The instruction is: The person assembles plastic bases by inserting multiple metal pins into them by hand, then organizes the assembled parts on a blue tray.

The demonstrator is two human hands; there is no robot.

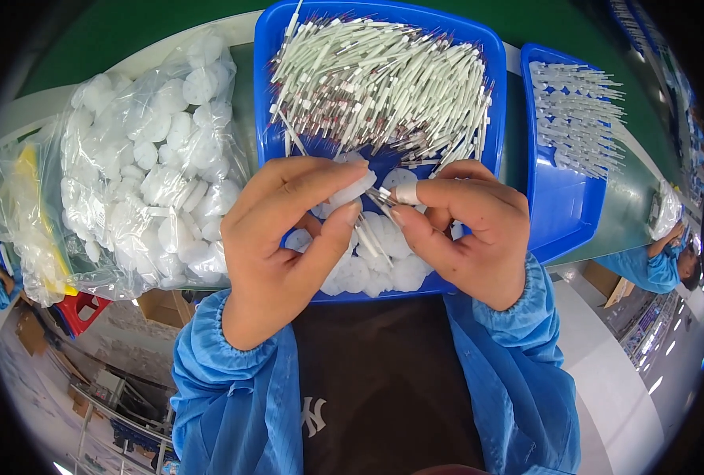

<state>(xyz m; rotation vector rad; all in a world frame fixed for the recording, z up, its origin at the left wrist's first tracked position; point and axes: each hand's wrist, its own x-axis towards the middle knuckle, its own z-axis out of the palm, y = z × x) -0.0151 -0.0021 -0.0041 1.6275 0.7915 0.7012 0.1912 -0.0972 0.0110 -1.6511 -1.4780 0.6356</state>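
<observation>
Left hand [277,237]: grip pinching a white disc [353,188] between thumb and forefinger, disc tilted, over the near part of the large blue tray [262,103]. Right hand [475,229]: thumb and forefinger pressed together on a slim white rod [380,198], just beside the disc; whether its tip touches the disc, can't tell. White wrap [405,192] on right forefinger. More thin rods slant below the left thumb; what carries them is hidden.

Tray sits mid-worktop, near wall by the worktop's near edge. Loose discs [409,273] at its near end, piled white rods [384,87] with dark and reddish thin ends at its far end. Clear bag of discs [154,174] toward the worktop's left end; smaller blue tray [562,222] with rows of pale rod pieces [578,119] toward the right end.

Handling, judged by look: disc light, fairly stiff, smooth plastic, may slip or spin; take by opposite rim points or flat faces, fingers off the holes. Rod very light, thin ends probably bend easily and snag in the pile; best pinched on the thicker white body, lightly, one at a time.
</observation>
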